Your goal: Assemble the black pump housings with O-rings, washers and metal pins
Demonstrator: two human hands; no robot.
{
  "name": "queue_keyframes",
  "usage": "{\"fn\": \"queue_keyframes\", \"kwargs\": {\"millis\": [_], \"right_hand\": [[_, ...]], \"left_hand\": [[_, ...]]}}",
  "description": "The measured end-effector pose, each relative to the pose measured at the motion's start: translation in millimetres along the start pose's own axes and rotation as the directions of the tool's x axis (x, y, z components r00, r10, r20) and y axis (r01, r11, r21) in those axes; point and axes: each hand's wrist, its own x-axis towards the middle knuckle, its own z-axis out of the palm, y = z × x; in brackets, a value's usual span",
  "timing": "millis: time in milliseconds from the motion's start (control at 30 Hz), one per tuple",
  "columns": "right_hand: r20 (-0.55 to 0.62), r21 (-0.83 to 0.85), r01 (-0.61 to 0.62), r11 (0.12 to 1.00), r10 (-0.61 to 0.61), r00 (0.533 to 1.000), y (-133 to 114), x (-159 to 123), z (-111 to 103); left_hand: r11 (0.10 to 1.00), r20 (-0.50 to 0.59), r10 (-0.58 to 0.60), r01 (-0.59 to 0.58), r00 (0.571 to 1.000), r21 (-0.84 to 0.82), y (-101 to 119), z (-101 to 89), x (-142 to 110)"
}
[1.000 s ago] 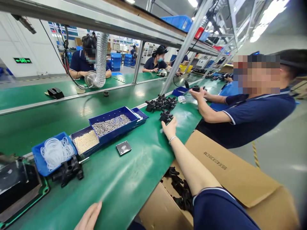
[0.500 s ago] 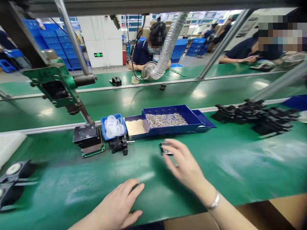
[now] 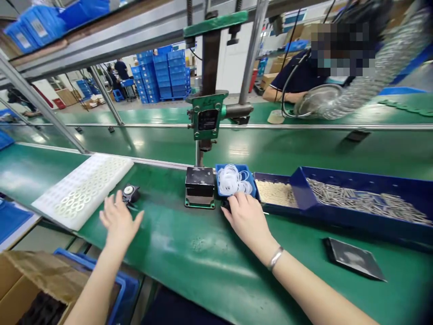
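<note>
My left hand (image 3: 118, 220) hovers open with fingers spread, just short of a small black part with a white round centre (image 3: 130, 193) on the green bench. My right hand (image 3: 248, 219) reaches to the front of the blue bin of white rings (image 3: 233, 178). Its fingers curl down over a black plastic part (image 3: 225, 206) that is mostly hidden beneath them. A bracelet sits on that wrist. Between the hands stands the black block base (image 3: 199, 183) of a green bench press (image 3: 207, 118).
A white tray of rings (image 3: 83, 187) lies at the left. Blue bins of beige bits (image 3: 275, 193) and metal pins (image 3: 365, 201) stand at the right, with a dark flat plate (image 3: 353, 262) in front. A cardboard box (image 3: 37, 280) sits lower left. A person works across the belt (image 3: 297, 76).
The view has swung left along the bench. My right hand left the flat plate and closed over the black part by the ring bin. My left hand lifted off the bench and reached toward the round part.
</note>
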Motion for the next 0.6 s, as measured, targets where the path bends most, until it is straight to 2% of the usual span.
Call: {"fn": "queue_keyframes", "kwargs": {"millis": [67, 133, 200, 267, 300, 333, 367, 400, 467, 500, 533, 600], "right_hand": [[0.0, 0.01, -0.001, 1.0, 0.001, 1.0, -2.2, -1.6, 0.4], [0.01, 0.058, -0.003, 0.998, 0.002, 1.0, -4.1, -4.4, -1.5], [0.014, 0.185, -0.021, 0.983, 0.019, 1.0, -5.9, -8.6, -6.1], [-0.01, 0.43, -0.084, 0.899, 0.098, 0.995, -7.7, -13.4, -13.9], [-0.011, 0.578, -0.134, 0.805, 0.172, 0.985, -8.5, -15.5, -18.9], [0.013, 0.725, -0.188, 0.662, 0.259, 0.966, -9.2, -17.1, -24.4], [0.074, 0.851, -0.239, 0.468, 0.342, 0.937, -10.0, -18.0, -30.1], [0.172, 0.931, -0.281, 0.233, 0.397, 0.901, -10.6, -18.4, -35.6], [0.393, 0.916, -0.319, -0.245, 0.377, 0.839, -11.6, -17.6, -44.5], [0.471, 0.847, -0.316, -0.429, 0.326, 0.82, -11.8, -16.9, -47.4], [0.52, 0.771, -0.308, -0.557, 0.273, 0.809, -11.9, -16.1, -49.2], [0.566, 0.667, -0.301, -0.682, 0.2, 0.8, -11.7, -14.7, -49.6]], "left_hand": [[0.998, 0.119, -0.054, 0.049, 0.991, 0.047, -38.7, -1.5, 6.4], [0.998, 0.178, -0.026, 0.017, 0.984, 0.053, -56.8, -2.8, 2.0], [0.998, 0.195, 0.025, -0.036, 0.98, 0.055, -52.9, -4.6, -10.8], [0.993, 0.241, 0.117, -0.117, 0.964, -0.015, -32.9, -7.2, -27.3], [0.983, 0.275, 0.181, -0.162, 0.944, -0.09, -19.6, -8.7, -34.9], [0.961, 0.314, 0.257, -0.208, 0.914, -0.183, -5.4, -10.0, -41.2], [0.925, 0.353, 0.344, -0.251, 0.87, -0.284, 8.9, -11.0, -45.8], [0.88, 0.39, 0.432, -0.284, 0.814, -0.381, 22.9, -11.6, -48.4], [0.785, 0.451, 0.576, -0.307, 0.682, -0.538, 49.2, -10.9, -48.2], [0.743, 0.467, 0.628, -0.301, 0.623, -0.597, 61.2, -9.5, -45.9], [0.706, 0.471, 0.668, -0.29, 0.576, -0.647, 72.4, -7.5, -42.8], [0.627, 0.444, 0.736, -0.267, 0.511, -0.732, 91.7, -1.3, -35.7]]}}
